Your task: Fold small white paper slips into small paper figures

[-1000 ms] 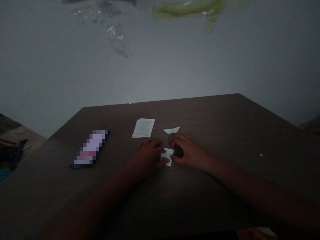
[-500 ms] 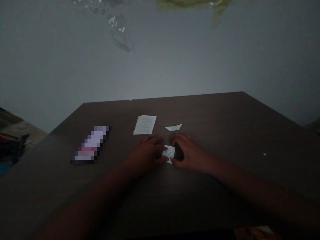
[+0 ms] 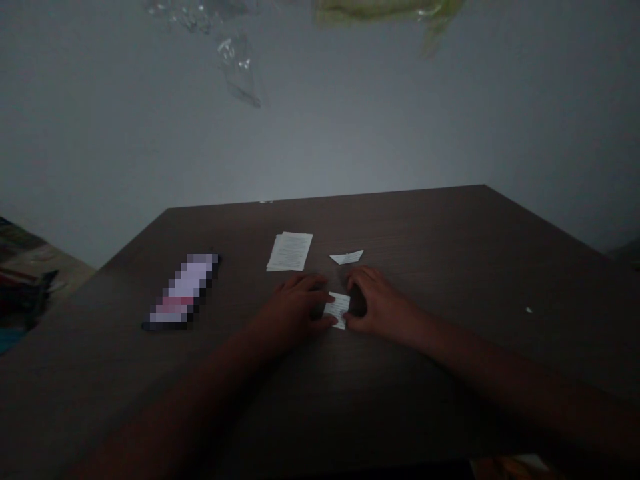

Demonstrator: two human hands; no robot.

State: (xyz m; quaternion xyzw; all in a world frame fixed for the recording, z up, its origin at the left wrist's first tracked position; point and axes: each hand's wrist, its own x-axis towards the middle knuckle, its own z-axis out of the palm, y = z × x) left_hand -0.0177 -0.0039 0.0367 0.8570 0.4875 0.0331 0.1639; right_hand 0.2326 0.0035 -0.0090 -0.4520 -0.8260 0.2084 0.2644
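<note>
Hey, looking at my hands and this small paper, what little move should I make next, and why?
I'd probably press the right edge of the paper with your right hand: its thumb is right by that edge, while your left hand has a finger and thumb over the left side, which may steady it.

We are seeing dark printed lines on the white paper square (image 3: 340, 305), the white boat-shaped paper (image 3: 347, 258) and the white sheets (image 3: 290, 252). We are noticing faint streaks on the brown table (image 3: 450, 267), grey on the wall (image 3: 400, 120), and lilac with a pink band on the black-edged phone (image 3: 184, 285).
</note>
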